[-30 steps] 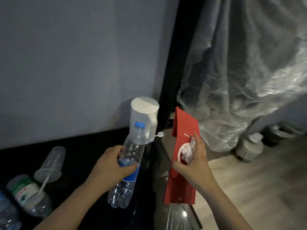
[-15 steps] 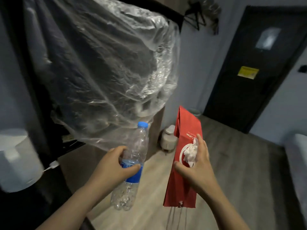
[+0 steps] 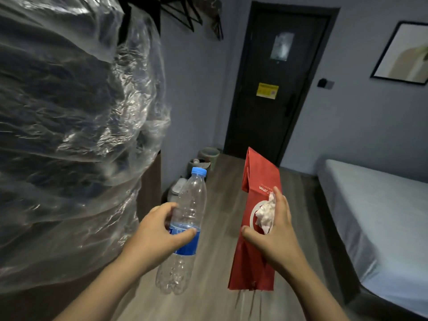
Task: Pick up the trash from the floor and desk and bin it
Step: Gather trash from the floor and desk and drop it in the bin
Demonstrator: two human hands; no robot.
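My left hand point(image 3: 157, 237) grips a clear empty plastic bottle point(image 3: 188, 205) with a blue cap and blue label, held upright at chest height. My right hand point(image 3: 275, 237) holds a flat folded red paper bag point(image 3: 257, 177) and pinches a crumpled white tissue point(image 3: 265, 212) against its front. Far ahead on the floor, by the wall left of the door, stand two small bins point(image 3: 209, 156), one pale and one darker with something inside.
A clothes rack wrapped in clear plastic sheeting point(image 3: 69, 123) fills the left side. A white round appliance point(image 3: 177, 187) sits on the wooden floor near the bins. A dark door point(image 3: 278, 89) is straight ahead. A bed point(image 3: 379, 216) runs along the right.
The view has swung right, away from the dark desk with its bottles and cups, toward the door and bins. Both hands keep the same hold on the bottle, bag and tissue.
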